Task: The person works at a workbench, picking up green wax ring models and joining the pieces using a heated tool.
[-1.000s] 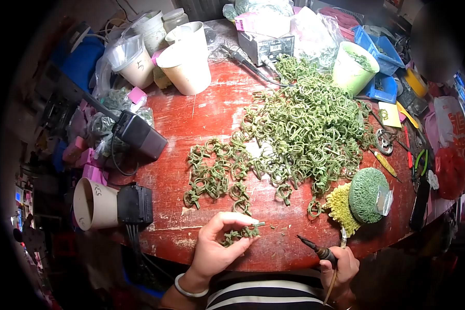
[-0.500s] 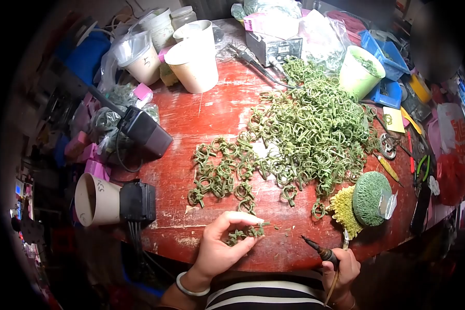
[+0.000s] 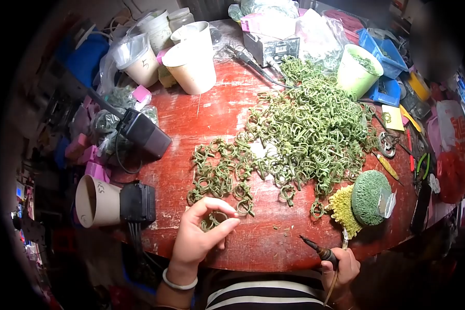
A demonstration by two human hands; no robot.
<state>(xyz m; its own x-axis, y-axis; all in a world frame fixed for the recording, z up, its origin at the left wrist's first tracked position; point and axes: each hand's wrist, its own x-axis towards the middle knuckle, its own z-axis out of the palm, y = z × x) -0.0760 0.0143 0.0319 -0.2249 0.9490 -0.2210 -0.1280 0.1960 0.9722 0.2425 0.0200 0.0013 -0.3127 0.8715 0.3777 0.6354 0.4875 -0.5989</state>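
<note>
My left hand [image 3: 199, 235] is curled at the near side of a small group of green rings [image 3: 219, 168], thumb and forefinger almost meeting. Within its curve shows a green ring-shaped piece [image 3: 212, 221]; its contact with the fingers is partly hidden. At the table's front edge my right hand [image 3: 342, 268] is closed around a dark pointed pen-like tool [image 3: 323, 251], tip toward the left. The same hand also grips a slim wooden-handled tool [image 3: 333, 287] with a pale upper end. Beyond both hands lies a large heap of green rings [image 3: 315, 124].
A round green pad [image 3: 371, 194] and a yellow sponge [image 3: 344, 209] sit near my right hand. Pliers and knives [image 3: 423, 168] lie at the right. White buckets [image 3: 191, 70] stand at the back; a black box [image 3: 144, 132] and a beige cup [image 3: 94, 201] are leftward.
My left hand has moved left and slightly away from me, up to the small group of rings. The right hand and its tools have hardly moved.
</note>
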